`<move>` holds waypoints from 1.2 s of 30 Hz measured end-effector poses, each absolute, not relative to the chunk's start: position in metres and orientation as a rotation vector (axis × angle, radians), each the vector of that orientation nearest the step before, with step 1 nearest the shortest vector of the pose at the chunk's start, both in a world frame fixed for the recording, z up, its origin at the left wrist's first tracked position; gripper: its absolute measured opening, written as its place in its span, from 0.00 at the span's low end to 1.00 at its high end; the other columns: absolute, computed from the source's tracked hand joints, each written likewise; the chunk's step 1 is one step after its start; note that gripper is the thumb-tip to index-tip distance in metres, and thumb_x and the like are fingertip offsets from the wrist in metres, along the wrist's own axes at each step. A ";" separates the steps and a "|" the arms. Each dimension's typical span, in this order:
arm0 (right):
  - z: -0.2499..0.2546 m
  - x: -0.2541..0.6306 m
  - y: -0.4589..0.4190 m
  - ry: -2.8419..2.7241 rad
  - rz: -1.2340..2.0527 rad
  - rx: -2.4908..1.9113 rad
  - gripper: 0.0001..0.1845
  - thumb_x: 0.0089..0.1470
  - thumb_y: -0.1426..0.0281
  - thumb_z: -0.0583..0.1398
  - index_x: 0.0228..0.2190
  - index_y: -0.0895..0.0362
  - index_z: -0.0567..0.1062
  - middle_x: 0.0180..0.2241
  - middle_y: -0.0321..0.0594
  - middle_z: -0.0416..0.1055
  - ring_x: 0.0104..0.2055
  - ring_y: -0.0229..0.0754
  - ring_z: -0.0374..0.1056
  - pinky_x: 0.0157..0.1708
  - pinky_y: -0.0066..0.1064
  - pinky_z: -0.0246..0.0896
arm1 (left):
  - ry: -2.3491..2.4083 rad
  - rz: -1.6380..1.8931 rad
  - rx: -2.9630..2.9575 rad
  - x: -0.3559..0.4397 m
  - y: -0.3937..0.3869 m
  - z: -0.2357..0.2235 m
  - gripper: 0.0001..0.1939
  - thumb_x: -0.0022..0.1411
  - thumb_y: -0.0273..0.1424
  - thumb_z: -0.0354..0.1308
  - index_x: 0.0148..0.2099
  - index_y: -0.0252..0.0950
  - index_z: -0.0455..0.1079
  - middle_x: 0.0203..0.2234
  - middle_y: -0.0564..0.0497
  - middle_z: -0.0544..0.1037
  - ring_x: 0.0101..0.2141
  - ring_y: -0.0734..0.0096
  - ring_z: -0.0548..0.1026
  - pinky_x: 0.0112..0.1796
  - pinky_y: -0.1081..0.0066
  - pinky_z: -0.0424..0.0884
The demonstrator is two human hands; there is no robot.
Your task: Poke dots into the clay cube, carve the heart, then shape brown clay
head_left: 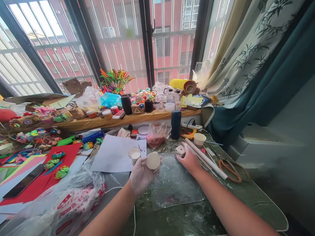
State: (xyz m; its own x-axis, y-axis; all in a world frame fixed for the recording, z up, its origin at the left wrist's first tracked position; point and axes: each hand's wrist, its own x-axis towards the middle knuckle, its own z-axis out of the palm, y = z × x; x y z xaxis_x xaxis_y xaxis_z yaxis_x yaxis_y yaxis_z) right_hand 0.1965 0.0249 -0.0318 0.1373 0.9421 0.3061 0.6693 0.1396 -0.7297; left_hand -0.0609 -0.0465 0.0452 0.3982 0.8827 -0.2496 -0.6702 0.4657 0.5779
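My left hand [142, 177], dusted with white powder, is closed around a small round cream-coloured piece [153, 161]. Its flat round face is turned up; whether it is a cup or a solid lump I cannot tell. My right hand [190, 160] has its fingers around a pale cube with dark dots, like a large die [180, 151], near the back of a clear plastic sheet [177, 183]. Just beyond my left hand stands a paper cup [135, 155] with white content. A white rolling pin [206, 159] lies to the right of my right hand.
Scissors with orange handles [230, 170] lie at right, near a small cream bowl [199, 139]. Behind stand a dark blue bottle [175, 124] and a plastic bag of pinkish material [158, 136]. White paper [114, 154], a crumpled plastic bag [73, 200] and a phone [24, 181] lie left.
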 end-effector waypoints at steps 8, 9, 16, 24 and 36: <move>-0.022 0.181 -0.013 -1.673 0.072 -1.275 0.33 0.60 0.63 0.61 0.64 0.56 0.61 0.62 0.55 0.64 0.67 0.59 0.58 0.66 0.59 0.54 | 0.975 1.022 1.159 -0.052 -0.027 0.025 0.23 0.68 0.41 0.57 0.59 0.32 0.72 0.55 0.35 0.78 0.50 0.52 0.79 0.46 0.61 0.75; -0.020 0.177 -0.022 -1.702 0.032 -1.207 0.31 0.62 0.64 0.60 0.64 0.55 0.62 0.62 0.54 0.64 0.66 0.58 0.59 0.66 0.59 0.55 | 1.035 1.007 1.292 -0.052 -0.023 0.024 0.23 0.68 0.41 0.56 0.59 0.32 0.73 0.55 0.36 0.78 0.52 0.50 0.78 0.49 0.57 0.75; -0.026 0.167 -0.055 -1.940 0.228 -1.184 0.30 0.60 0.70 0.59 0.63 0.54 0.63 0.62 0.51 0.65 0.65 0.54 0.63 0.64 0.51 0.62 | 1.143 0.552 2.526 -0.042 0.004 0.013 0.34 0.59 0.22 0.56 0.68 0.36 0.64 0.62 0.39 0.72 0.61 0.49 0.70 0.62 0.49 0.65; -0.024 0.166 -0.047 -1.872 0.407 -1.226 0.23 0.58 0.72 0.58 0.56 0.53 0.71 0.54 0.47 0.72 0.57 0.50 0.70 0.59 0.45 0.68 | 1.066 0.391 2.621 -0.034 -0.003 0.000 0.31 0.61 0.31 0.63 0.66 0.40 0.64 0.58 0.43 0.76 0.57 0.47 0.72 0.58 0.47 0.67; -0.034 0.248 -0.021 -1.814 -0.189 -1.861 0.07 0.62 0.67 0.57 0.35 0.54 0.76 0.37 0.48 0.75 0.46 0.57 0.68 0.50 0.48 0.62 | 0.991 0.398 2.467 -0.056 0.002 0.005 0.44 0.52 0.38 0.73 0.68 0.38 0.62 0.60 0.40 0.73 0.60 0.46 0.70 0.62 0.50 0.63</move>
State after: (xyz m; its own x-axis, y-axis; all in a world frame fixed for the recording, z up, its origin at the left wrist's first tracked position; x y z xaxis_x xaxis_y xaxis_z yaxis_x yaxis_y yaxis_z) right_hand 0.2476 -0.0214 -0.0341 0.0889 0.8875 0.4521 0.9617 0.0417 -0.2711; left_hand -0.0562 0.0024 0.0054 0.7002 0.7074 0.0966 0.5775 -0.6407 0.5060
